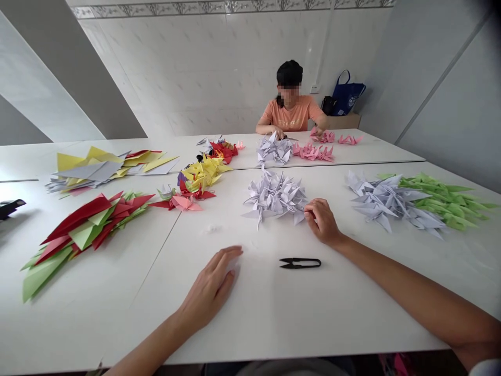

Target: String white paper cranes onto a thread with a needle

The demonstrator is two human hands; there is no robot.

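My left hand [209, 287] lies on the white table [250, 324] with its fingers stretched out and nothing in it. My right hand [321, 222] has its fingers curled together at the right edge of a pile of white folded paper cranes [276, 196]; its fingertips meet the tip of one crane. Between my hands and nearer to me lie black thread snips [300, 263], their points to the left. Further right, white cranes [391, 201] sit beside green ones [442, 201].
Red and green folded papers [88, 224] lie at the left, yellow and white ones [105, 167] behind them. Mixed cranes [203, 172] stand left of centre. Across the table a person [291, 112] sits behind white cranes [274, 149] and pink cranes [313, 152].
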